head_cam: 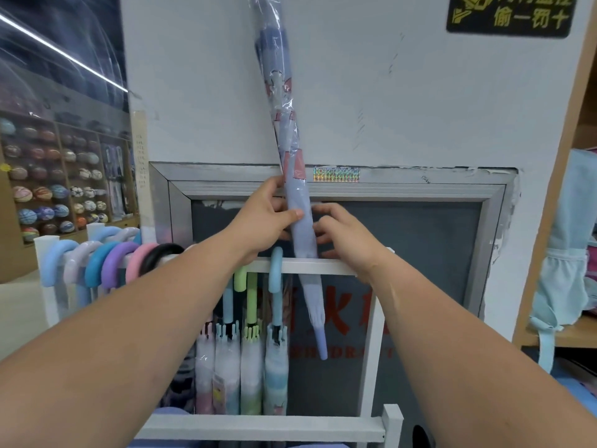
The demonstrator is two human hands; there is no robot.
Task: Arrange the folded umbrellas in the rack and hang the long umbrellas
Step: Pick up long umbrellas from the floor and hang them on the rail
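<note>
A long lilac umbrella [292,130] in a clear plastic sleeve stands upside down in front of me, its tip pointing down past the white rack's top bar [326,266] and its upper part cut off by the frame. My left hand [269,218] grips its shaft from the left, thumb across the front. Spread fingers of my right hand [342,234] touch the shaft from the right. Three long umbrellas [250,357] hang from the bar by curved handles, left of the held one.
A row of pastel curved handles [106,263] hangs on a rail to the left. Shelves of balls [55,189] fill the far left. A grey framed panel [420,240] sits behind the rack. A pale blue bag [562,247] hangs on the right.
</note>
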